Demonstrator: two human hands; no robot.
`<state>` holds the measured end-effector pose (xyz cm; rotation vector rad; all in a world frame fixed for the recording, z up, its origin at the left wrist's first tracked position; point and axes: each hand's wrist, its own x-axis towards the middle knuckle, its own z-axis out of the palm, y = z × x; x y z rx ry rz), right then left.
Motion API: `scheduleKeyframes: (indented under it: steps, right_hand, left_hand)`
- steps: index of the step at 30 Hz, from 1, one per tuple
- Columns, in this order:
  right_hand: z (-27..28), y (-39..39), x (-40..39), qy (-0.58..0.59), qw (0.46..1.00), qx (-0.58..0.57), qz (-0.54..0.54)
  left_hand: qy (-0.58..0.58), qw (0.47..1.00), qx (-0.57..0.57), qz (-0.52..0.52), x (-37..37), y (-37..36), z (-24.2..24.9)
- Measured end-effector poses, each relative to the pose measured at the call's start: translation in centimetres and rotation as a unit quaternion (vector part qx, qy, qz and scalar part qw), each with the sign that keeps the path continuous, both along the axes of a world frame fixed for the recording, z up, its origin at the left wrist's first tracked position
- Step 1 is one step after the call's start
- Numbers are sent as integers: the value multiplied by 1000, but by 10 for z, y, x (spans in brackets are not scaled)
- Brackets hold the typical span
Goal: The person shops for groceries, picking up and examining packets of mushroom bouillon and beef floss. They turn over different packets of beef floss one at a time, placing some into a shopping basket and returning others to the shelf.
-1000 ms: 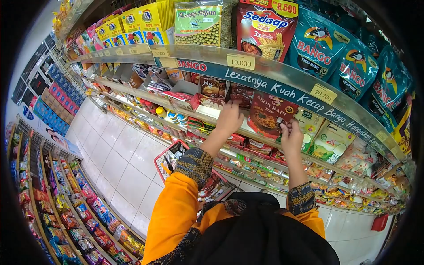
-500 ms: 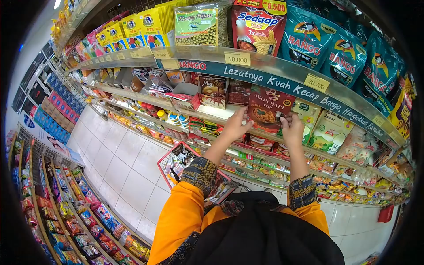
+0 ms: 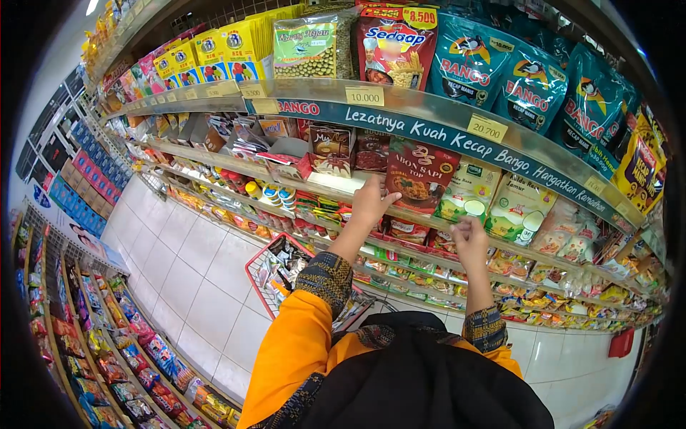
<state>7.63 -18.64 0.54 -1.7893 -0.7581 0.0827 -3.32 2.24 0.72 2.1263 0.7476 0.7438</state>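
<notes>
A dark red packet of beef floss (image 3: 422, 175), labelled "Abon Sapi Top", stands upright on the second shelf. My left hand (image 3: 371, 206) is at its lower left corner, thumb stretched out against the packet and fingers up at the shelf edge. To the right, my right hand (image 3: 470, 239) is apart from the packet, its fingers loosely bent and holding nothing, just below a green-and-cream packet (image 3: 466, 189). A similar "Kaldu Rasa Jamur" packet (image 3: 520, 207) stands further right. Left of the beef floss are a dark brown packet (image 3: 372, 151) and a brown-and-white packet (image 3: 332, 150).
Above runs a shelf strip (image 3: 429, 132) with price tags, under teal soy sauce pouches (image 3: 530, 89) and a red Sedaap pouch (image 3: 393, 46). A red-rimmed basket (image 3: 261, 282) with goods is below my left arm. Snack shelves (image 3: 100, 343) stand across the tiled floor (image 3: 193, 275).
The beef floss packet, held between both hands before, now stands on the shelf. My right hand has let go and moved down; my left has slid to the packet's lower corner. The view shifted slightly.
</notes>
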Motion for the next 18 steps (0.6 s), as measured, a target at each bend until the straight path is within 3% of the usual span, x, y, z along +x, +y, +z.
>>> scheduleKeyframes:
  steps: [6,8,10,12,16,18]
  right_hand:
    - [-32,-39,11,47,999,-2,16]
    - [-39,-51,13,62,998,-11,-8]
    - [-43,-62,12,110,994,6,3]
    - [-54,-74,16,127,992,6,-6]
    - [-89,-96,21,128,991,-36,5]
    - [-115,-102,18,150,987,-64,15]
  left_hand:
    - [-20,992,123,10,-2,-4,-9]
    - [6,997,81,-10,-6,-8,-6]
    - [5,988,149,33,-9,-13,-6]
    - [-16,989,145,25,-19,-15,-7]
    - [16,974,225,27,-88,-13,8]
    - [56,981,178,50,-145,-6,-7]
